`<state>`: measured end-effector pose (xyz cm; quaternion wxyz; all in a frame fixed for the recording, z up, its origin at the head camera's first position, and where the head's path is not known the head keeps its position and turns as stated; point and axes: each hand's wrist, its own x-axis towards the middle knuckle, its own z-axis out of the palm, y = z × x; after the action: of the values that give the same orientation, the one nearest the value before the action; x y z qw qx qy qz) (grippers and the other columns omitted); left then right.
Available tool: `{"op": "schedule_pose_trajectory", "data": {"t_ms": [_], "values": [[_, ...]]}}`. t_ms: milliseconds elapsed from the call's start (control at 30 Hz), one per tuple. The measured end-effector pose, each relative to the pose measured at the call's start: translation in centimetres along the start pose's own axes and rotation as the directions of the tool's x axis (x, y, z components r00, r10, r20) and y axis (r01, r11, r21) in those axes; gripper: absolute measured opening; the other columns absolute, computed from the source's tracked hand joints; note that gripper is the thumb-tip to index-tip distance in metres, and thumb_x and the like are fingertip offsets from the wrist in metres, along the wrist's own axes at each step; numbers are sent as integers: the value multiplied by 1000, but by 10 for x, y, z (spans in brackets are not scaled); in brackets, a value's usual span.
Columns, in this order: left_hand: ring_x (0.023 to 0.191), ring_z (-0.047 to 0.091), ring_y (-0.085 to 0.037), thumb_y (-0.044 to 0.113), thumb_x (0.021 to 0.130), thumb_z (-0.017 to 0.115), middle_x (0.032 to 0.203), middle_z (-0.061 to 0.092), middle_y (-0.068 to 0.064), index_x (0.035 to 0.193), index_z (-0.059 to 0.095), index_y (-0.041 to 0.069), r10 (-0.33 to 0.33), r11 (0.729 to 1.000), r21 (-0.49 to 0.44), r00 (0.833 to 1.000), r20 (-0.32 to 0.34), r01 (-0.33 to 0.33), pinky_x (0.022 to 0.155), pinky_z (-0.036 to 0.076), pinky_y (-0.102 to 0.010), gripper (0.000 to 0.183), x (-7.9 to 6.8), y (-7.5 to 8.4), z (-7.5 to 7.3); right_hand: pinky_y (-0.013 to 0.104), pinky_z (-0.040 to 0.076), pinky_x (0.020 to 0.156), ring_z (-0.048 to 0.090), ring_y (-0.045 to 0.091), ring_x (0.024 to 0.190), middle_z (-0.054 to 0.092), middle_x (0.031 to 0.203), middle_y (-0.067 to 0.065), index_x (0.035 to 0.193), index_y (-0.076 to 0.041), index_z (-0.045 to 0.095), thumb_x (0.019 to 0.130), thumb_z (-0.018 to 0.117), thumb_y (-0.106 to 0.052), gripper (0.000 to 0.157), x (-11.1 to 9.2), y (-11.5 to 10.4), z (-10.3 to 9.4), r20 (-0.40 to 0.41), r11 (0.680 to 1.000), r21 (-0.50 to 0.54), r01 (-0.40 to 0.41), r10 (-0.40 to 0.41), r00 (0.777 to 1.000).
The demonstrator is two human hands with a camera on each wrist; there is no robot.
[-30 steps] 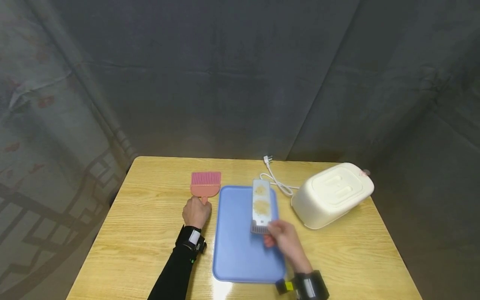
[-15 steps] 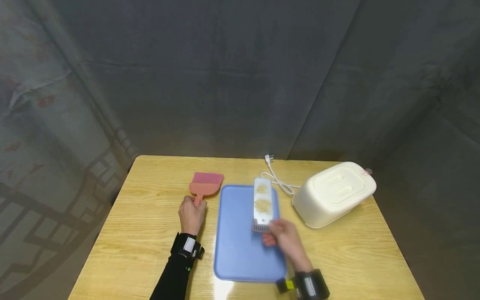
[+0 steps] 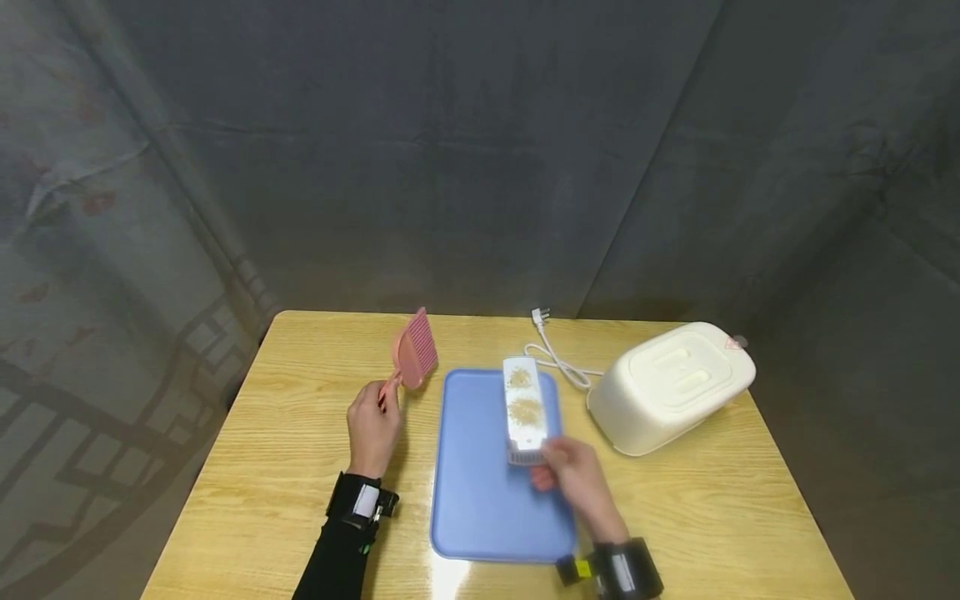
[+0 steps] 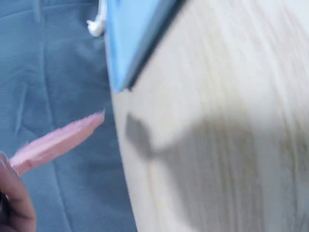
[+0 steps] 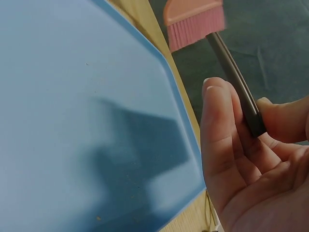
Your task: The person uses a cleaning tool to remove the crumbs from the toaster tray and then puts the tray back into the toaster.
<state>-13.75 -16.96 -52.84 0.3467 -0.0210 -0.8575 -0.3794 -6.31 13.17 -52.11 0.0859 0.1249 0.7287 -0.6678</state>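
Note:
My left hand (image 3: 372, 429) holds a pink brush (image 3: 414, 354) by its handle, raised off the table left of the blue tray (image 3: 487, 517). The brush is turned on edge, its bristles facing right. Between thumb and fingers my right hand (image 3: 577, 477) pinches the near end of a pale, flat crumb tray (image 3: 512, 433), which is held above the blue tray. Two patches of tan crumbs (image 3: 526, 412) lie on its upper face. In the right wrist view the crumb tray (image 5: 236, 79) appears edge-on and dark. A cream toaster (image 3: 671, 387) lies to the right, apart from both hands.
A white power cord (image 3: 551, 354) with its plug (image 3: 540, 316) lies at the back of the wooden table (image 3: 300, 400). A dark cloth (image 3: 420, 167) hangs behind the table. A few small specks lie on the blue tray.
My left hand has lifted the brush from the table, moved slightly left and nearer, and turned the brush on edge. My right hand and the crumb tray have hardly moved.

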Motion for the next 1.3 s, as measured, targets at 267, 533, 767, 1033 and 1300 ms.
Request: {"op": "schedule_pose_trajectory", "data": {"t_ms": [267, 533, 767, 1033, 1300], "values": [[44, 56, -14, 13, 94, 75, 69, 66, -18, 93, 72, -3, -217, 898, -385, 976, 29, 212, 41, 43, -19, 16, 1, 16, -20, 38, 58, 61, 65, 27, 66, 67, 81, 16, 112, 7, 65, 103, 58, -11, 22, -3, -4, -3, -20, 999, -33, -12, 11, 1000], [47, 54, -20, 0, 100, 61, 61, 58, -23, 90, 63, -11, -229, 905, -384, 970, -78, 183, 44, 37, -16, 15, 6, 37, -32, 34, 53, 59, 59, 23, 61, 63, 73, 13, 108, 2, 70, 104, 58, -15, 22, -2, 1, -12, -46, 997, -80, 12, -15, 999], [48, 44, 0, -1, 105, 48, 58, 52, -21, 94, 51, -11, -198, 926, -337, 978, -60, 167, 42, 33, -18, 16, 11, 48, -41, 29, 50, 56, 55, 20, 58, 59, 70, 11, 109, 4, 69, 104, 57, -13, 22, -1, 4, -19, -50, 995, -91, 27, -32, 998], [56, 54, -5, 13, 99, 68, 77, 61, -13, 110, 46, -1, -374, 830, -370, 909, 184, 417, 46, 44, -21, 29, 1, 23, -26, 29, 50, 56, 55, 19, 61, 60, 75, 12, 113, 3, 67, 105, 57, -16, 23, -2, 9, -22, -8, 997, -80, 9, -10, 1000], [70, 66, -12, 18, 87, 83, 94, 68, -18, 108, 63, -5, -426, 738, -434, 856, 293, 517, 57, 54, -24, 37, -1, 24, -23, 30, 51, 57, 56, 20, 63, 61, 78, 12, 117, 4, 66, 104, 58, -17, 26, -2, 12, -23, -24, 996, -91, 4, -6, 1000]]}}
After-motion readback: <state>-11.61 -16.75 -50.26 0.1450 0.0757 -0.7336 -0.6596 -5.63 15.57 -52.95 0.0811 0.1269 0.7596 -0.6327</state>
